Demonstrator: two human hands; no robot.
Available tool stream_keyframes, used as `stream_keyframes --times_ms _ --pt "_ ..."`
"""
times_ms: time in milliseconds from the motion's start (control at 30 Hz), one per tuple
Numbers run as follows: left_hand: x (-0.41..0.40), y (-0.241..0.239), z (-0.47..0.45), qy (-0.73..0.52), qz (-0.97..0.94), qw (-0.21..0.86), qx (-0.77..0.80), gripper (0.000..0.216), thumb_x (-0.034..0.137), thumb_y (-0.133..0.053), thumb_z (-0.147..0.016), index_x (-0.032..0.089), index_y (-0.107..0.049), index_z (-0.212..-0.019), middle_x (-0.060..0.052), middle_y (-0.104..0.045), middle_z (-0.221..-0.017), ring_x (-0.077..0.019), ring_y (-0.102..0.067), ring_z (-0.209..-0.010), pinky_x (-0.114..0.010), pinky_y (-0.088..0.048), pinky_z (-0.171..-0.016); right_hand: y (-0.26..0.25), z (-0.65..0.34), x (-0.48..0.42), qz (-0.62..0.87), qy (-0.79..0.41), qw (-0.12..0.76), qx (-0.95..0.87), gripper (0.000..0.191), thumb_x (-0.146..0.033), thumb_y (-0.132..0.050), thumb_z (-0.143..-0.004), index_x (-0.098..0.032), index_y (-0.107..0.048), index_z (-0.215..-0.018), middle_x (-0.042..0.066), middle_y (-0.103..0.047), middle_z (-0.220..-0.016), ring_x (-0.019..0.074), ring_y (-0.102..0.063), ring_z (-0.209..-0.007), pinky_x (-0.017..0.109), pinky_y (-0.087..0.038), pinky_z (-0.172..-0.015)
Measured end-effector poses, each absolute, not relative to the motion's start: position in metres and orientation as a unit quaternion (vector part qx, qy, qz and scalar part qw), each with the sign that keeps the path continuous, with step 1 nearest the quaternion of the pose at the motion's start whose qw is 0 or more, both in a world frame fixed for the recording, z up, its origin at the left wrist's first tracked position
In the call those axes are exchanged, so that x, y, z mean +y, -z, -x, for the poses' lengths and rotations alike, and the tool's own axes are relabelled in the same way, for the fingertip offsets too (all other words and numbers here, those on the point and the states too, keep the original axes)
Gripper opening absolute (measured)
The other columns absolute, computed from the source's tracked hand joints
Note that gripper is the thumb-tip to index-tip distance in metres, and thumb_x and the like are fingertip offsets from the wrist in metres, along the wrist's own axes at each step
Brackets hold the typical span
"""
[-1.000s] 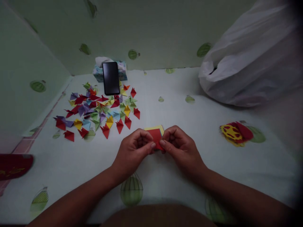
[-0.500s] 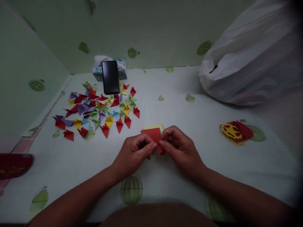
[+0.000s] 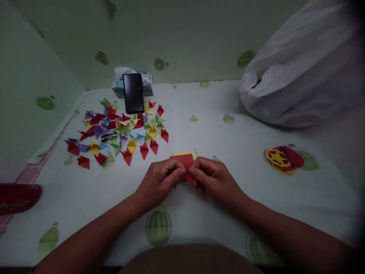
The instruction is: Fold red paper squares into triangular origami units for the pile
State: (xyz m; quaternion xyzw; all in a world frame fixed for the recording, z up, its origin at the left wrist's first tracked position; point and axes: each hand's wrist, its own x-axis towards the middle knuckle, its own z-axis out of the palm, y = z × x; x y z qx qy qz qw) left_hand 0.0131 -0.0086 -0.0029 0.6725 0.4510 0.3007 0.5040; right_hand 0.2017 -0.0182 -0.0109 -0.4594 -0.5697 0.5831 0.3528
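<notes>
My left hand (image 3: 163, 178) and my right hand (image 3: 216, 179) meet at the middle front, thumbs and fingers pinched on a small red folded paper (image 3: 188, 177). The fingers cover most of it, so its exact shape is hidden. Just behind the fingertips lies a red paper sheet (image 3: 184, 158), and a yellow paper sheet (image 3: 188, 153) shows from under its far edge. In this dim light I cannot tell exactly where the held paper ends and the red sheet begins. Left of my hands, many small folded paper cranes (image 3: 132, 145) in several colours lie scattered.
A black phone (image 3: 134, 93) leans against a tissue box (image 3: 147, 83) at the back. At the right back sits a large white plastic bag (image 3: 285, 91). Yellow and red paper cutouts (image 3: 279, 158) lie at the right. A dark red object (image 3: 18, 198) is at the left edge.
My right hand has lowered slightly and its fingers have curled in more around the red paper. My left hand has shifted slightly left. The cranes and sheets stay put.
</notes>
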Motion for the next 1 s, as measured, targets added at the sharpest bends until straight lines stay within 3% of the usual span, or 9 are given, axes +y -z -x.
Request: stream_keyframes --times_ms 133,267,467,667,733,833,1000 --pt "-0.0079 0.0075 -0.0153 -0.355 -0.586 0.552 0.476 0.029 0.04 -0.05 -0.096 0.016 -0.061 -0.086 0.002 -0.058 -0.065 -0.0104 -0.053 -0.058 -0.022 -0.042 -0.055 0.011 -0.1999 -0.02 0.479 -0.551 0.397 -0.556 0.028 -0.033 -0.055 -0.093 -0.019 -0.052 -0.069 -0.004 -0.054 -0.053 0.0078 -0.048 -0.044 0.021 -0.039 -0.047" --pt "-0.0123 0.0098 -0.0202 -0.348 -0.556 0.606 0.45 0.024 0.035 -0.074 -0.08 0.015 -0.062 -0.085 0.002 -0.061 -0.067 -0.0099 -0.053 -0.059 -0.022 -0.042 -0.056 0.0128 -0.1977 -0.0241 0.477 -0.504 0.416 -0.587 0.027 -0.032 -0.056 -0.092 -0.018 -0.054 -0.069 -0.003 -0.055 -0.053 0.0094 -0.052 -0.047 0.023 -0.042 -0.05" --pt "-0.0139 0.0058 -0.0163 -0.359 -0.594 0.581 0.426 0.023 0.033 -0.06 -0.089 0.016 -0.059 -0.075 0.002 -0.059 -0.066 -0.009 -0.049 -0.057 -0.022 -0.04 -0.055 0.0149 -0.1967 -0.0236 0.424 -0.589 0.385 -0.569 0.023 -0.033 -0.06 -0.089 -0.017 -0.056 -0.073 -0.001 -0.06 -0.063 0.0088 -0.055 -0.049 0.023 -0.043 -0.05" --pt "-0.0086 0.0025 -0.0123 -0.337 -0.69 0.469 0.435 0.033 0.032 -0.051 -0.094 0.016 -0.056 -0.066 0.002 -0.055 -0.059 -0.0094 -0.048 -0.055 -0.023 -0.036 -0.055 0.0161 -0.196 -0.0219 0.405 -0.649 0.348 -0.542 0.021 -0.032 -0.064 -0.084 -0.018 -0.053 -0.072 -0.003 -0.057 -0.06 0.0082 -0.052 -0.046 0.022 -0.041 -0.047" --pt "-0.0096 0.0034 -0.0149 -0.355 -0.65 0.511 0.436 0.034 0.037 -0.047 -0.096 0.016 -0.056 -0.071 0.002 -0.056 -0.06 -0.0101 -0.051 -0.056 -0.023 -0.04 -0.056 0.0164 -0.1956 -0.024 0.409 -0.629 0.374 -0.545 0.023 -0.032 -0.064 -0.085 -0.018 -0.053 -0.072 -0.003 -0.059 -0.061 0.0082 -0.053 -0.047 0.022 -0.042 -0.048" --pt "-0.0127 0.0068 -0.0191 -0.35 -0.594 0.594 0.415 0.027 0.04 -0.061 -0.088 0.016 -0.056 -0.078 0.0 -0.061 -0.068 -0.0102 -0.054 -0.057 -0.023 -0.043 -0.056 0.017 -0.1959 -0.0267 0.412 -0.595 0.414 -0.552 0.025 -0.034 -0.064 -0.086 -0.018 -0.053 -0.071 -0.002 -0.059 -0.063 0.0084 -0.054 -0.048 0.023 -0.043 -0.05" --pt "-0.0138 0.0102 -0.0197 -0.352 -0.593 0.611 0.39 0.027 0.038 -0.064 -0.085 0.017 -0.051 -0.074 0.0 -0.062 -0.068 -0.0088 -0.052 -0.054 -0.022 -0.041 -0.053 0.0176 -0.1986 -0.0237 0.398 -0.573 0.404 -0.592 0.031 -0.041 -0.057 -0.093 -0.017 -0.054 -0.073 -0.001 -0.06 -0.062 0.0097 -0.054 -0.049 0.025 -0.042 -0.052"
